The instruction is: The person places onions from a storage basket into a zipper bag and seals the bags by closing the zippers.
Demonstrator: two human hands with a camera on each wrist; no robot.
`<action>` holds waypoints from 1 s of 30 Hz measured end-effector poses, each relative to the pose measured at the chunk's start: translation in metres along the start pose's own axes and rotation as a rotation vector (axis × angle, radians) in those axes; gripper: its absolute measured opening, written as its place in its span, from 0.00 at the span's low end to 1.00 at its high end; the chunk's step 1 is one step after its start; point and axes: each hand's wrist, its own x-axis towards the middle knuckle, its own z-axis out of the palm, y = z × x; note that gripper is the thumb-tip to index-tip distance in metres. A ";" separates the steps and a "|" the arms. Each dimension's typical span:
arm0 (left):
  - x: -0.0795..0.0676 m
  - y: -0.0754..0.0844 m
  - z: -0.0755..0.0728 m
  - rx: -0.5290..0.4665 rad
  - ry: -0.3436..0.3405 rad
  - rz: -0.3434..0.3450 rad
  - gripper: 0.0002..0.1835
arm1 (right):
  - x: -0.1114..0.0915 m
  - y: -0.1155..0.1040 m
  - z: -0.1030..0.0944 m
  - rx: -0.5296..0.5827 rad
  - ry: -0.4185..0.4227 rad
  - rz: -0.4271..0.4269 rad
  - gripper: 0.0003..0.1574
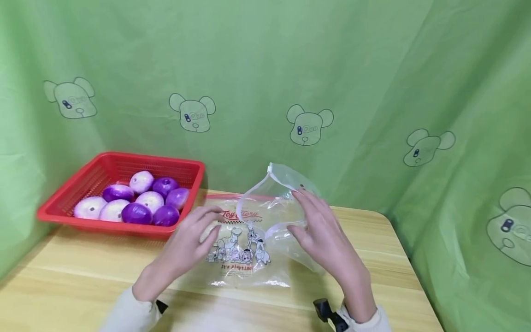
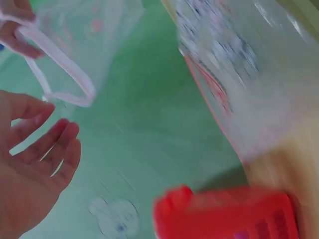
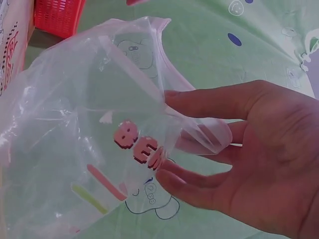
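My right hand (image 1: 321, 228) holds a clear zip bag (image 3: 99, 124) by one side of its gaping mouth, and the plastic runs between thumb and fingers. White zipper strips (image 2: 67, 64) rim this mouth, with a small slider (image 1: 270, 169) at the top corner. Red letters show on the bag's side in the right wrist view. My left hand (image 1: 186, 244) hovers left of the mouth, fingers loosely bent and holding nothing. Beneath both hands a second clear bag (image 1: 249, 274), printed with cartoon figures and red lettering, lies flat on the table.
A red plastic basket (image 1: 58, 214) stands at the table's back left, holding several purple and white onions (image 1: 137, 213). The wooden table (image 1: 373, 267) meets a green curtain (image 1: 257, 55) at the back and right.
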 end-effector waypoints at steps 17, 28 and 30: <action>0.002 -0.105 -0.053 0.234 -0.360 -0.478 0.21 | 0.011 0.014 0.021 0.107 -0.054 0.020 0.53; 0.004 -0.113 -0.049 0.198 -0.611 -0.590 0.16 | 0.013 0.020 0.025 0.103 -0.049 0.019 0.54; 0.003 -0.112 -0.048 0.221 -0.589 -0.587 0.17 | 0.013 0.019 0.027 0.097 -0.058 0.021 0.55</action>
